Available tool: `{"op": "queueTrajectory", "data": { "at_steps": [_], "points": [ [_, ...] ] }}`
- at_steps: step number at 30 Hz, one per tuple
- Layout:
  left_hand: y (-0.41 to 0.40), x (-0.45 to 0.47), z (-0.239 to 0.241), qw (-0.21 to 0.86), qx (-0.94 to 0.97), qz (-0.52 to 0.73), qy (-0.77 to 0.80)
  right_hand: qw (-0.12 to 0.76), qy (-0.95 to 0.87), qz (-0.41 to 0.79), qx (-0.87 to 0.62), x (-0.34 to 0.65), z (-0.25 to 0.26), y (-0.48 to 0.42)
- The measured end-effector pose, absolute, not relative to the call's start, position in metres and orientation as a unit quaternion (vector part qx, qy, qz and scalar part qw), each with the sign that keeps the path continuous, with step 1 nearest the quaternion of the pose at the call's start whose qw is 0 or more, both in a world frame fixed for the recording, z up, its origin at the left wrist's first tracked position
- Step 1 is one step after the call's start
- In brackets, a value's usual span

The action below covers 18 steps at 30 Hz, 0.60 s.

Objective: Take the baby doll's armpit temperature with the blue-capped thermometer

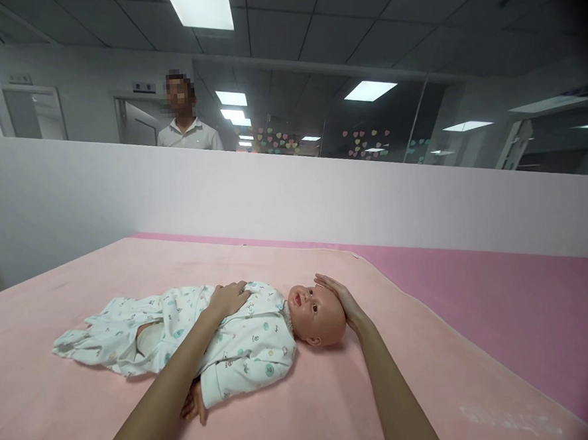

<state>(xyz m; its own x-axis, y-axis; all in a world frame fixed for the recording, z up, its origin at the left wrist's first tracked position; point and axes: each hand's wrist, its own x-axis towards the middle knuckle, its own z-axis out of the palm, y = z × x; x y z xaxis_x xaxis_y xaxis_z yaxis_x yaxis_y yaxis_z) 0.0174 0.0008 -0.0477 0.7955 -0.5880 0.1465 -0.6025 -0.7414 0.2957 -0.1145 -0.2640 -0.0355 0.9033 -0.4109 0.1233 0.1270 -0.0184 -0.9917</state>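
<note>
A doll [260, 325] in a white printed sleepsuit [231, 336] lay on its back across a pink blanket [335, 403], head toward the right and legs trailing left. Both of the person's bare forearms reached in from the lower edge of the view. The left hand [230, 297] lay palm-down and open on the doll's chest, fingers spread loosely over the cloth, pressing rather than gripping. The right hand [339, 297] was opened and curved against the top of the doll's head [317, 315], fingers cupping the crown, with the wrist bent and the arm running straight back toward the person. Neither hand closed around anything. The doll's near arm stuck out beside the left forearm. Behind a low white wall [293, 200], a second person in a pale shirt [189, 135] stood well apart, beyond the glass.
</note>
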Motion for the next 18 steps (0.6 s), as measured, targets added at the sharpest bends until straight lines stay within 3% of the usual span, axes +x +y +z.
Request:
{"op": "queueTrajectory", "data": {
  "at_steps": [7,15,18],
  "points": [
    [0.001,0.017,-0.048,0.166,0.933,0.024,-0.319,0.693,0.094,-0.076,-0.711,-0.125,-0.034,-0.263],
    [0.001,0.019,-0.049,0.165,0.935,0.014,-0.313,0.676,0.083,-0.194,-0.706,-0.123,-0.023,-0.261],
    [0.001,0.020,-0.049,0.165,0.935,0.010,-0.312,0.669,0.073,-0.166,-0.721,-0.124,-0.021,-0.258]
  ]
}}
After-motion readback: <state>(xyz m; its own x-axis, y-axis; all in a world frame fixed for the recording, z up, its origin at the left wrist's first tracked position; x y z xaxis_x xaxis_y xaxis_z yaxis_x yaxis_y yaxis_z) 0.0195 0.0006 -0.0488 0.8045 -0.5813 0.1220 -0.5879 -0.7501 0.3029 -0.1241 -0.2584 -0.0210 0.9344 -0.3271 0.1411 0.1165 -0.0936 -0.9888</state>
